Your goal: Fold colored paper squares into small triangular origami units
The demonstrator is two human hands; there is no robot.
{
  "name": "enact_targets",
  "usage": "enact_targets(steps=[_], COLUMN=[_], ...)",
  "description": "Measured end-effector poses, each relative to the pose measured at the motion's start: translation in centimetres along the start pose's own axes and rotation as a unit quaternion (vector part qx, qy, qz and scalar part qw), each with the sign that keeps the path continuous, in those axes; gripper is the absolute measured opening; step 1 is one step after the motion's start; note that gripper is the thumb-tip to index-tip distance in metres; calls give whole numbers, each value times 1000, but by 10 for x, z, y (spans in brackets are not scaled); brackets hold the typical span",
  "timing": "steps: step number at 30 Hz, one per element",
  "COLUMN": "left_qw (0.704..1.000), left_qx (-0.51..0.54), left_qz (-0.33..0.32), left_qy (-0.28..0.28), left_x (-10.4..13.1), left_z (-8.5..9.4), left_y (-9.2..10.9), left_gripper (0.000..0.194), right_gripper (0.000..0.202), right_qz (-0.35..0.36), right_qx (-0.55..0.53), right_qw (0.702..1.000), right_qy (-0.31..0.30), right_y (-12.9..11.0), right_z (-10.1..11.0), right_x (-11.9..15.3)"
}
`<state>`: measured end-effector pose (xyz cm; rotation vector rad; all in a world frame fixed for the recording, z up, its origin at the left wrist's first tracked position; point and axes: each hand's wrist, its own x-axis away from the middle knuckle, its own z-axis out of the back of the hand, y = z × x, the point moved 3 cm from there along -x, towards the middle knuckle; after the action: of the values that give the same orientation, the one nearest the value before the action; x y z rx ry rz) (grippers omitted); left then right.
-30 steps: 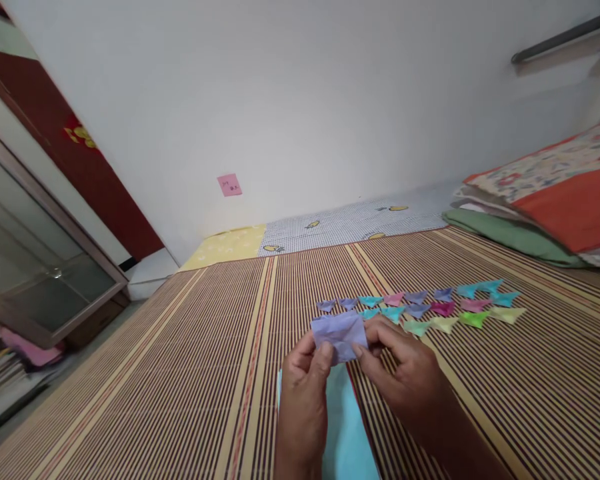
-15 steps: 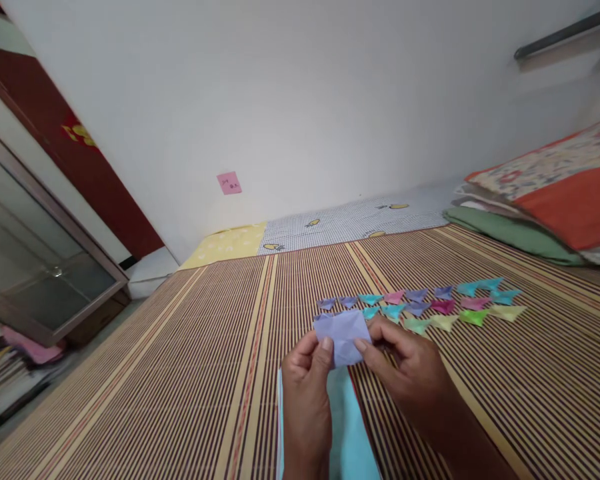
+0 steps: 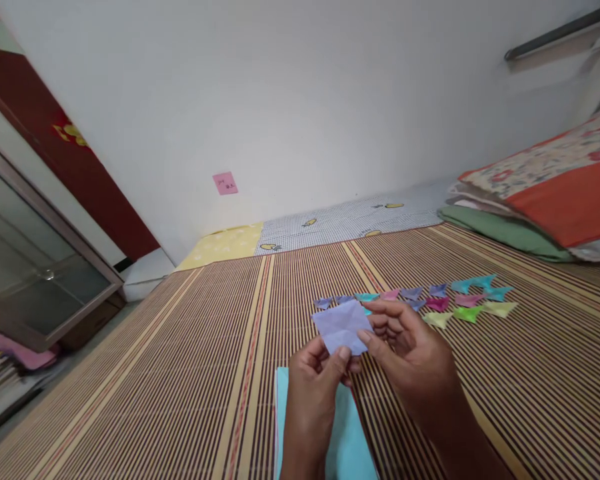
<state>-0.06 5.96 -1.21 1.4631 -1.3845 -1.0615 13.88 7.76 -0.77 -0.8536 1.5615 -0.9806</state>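
Note:
A small creased purple paper square (image 3: 341, 325) is held up above the striped mat (image 3: 180, 360). My left hand (image 3: 317, 390) pinches its lower edge, thumb in front and fingers behind. At its right corner my right hand (image 3: 413, 353) grips it between thumb and fingers. Beyond the hands, several small folded paper pieces lie in rows, among them a green one (image 3: 469, 313), a magenta one (image 3: 437, 304) and a pale yellow one (image 3: 500, 309). My right hand hides part of the rows. Light blue paper (image 3: 353, 433) lies under my left wrist.
Folded bedding (image 3: 565, 207) is piled at the right. A patterned cloth (image 3: 325, 227) runs along the white wall, which bears a pink note (image 3: 225, 183). At the left stand a glass-fronted cabinet (image 3: 40, 267) and a stack of papers (image 3: 5, 380).
The purple square has been turned, so one corner now points up. My left thumb has shifted along its lower edge, and my right fingers have risen behind its right side. The view has shifted slightly.

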Motion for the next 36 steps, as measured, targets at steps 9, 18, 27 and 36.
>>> enact_targets(steps=[9, 18, 27, 36], left_qw=[999, 991, 987, 992], left_qx=[-29, 133, 146, 107], left_qz=[-24, 32, 60, 58], left_qy=[-5, 9, -26, 37], left_x=[2, -3, -2, -9], left_z=[2, 6, 3, 14], left_y=[2, -3, -4, -13], left_gripper=[29, 47, 51, 45], right_gripper=[26, 25, 22, 37], right_qz=[-84, -48, -12, 62], right_qx=[-53, 27, 25, 78], right_qw=[986, 992, 995, 993], right_qy=[-135, -112, -93, -65], right_y=[5, 20, 13, 9], right_z=[-5, 12, 8, 10], right_x=[-1, -9, -7, -5])
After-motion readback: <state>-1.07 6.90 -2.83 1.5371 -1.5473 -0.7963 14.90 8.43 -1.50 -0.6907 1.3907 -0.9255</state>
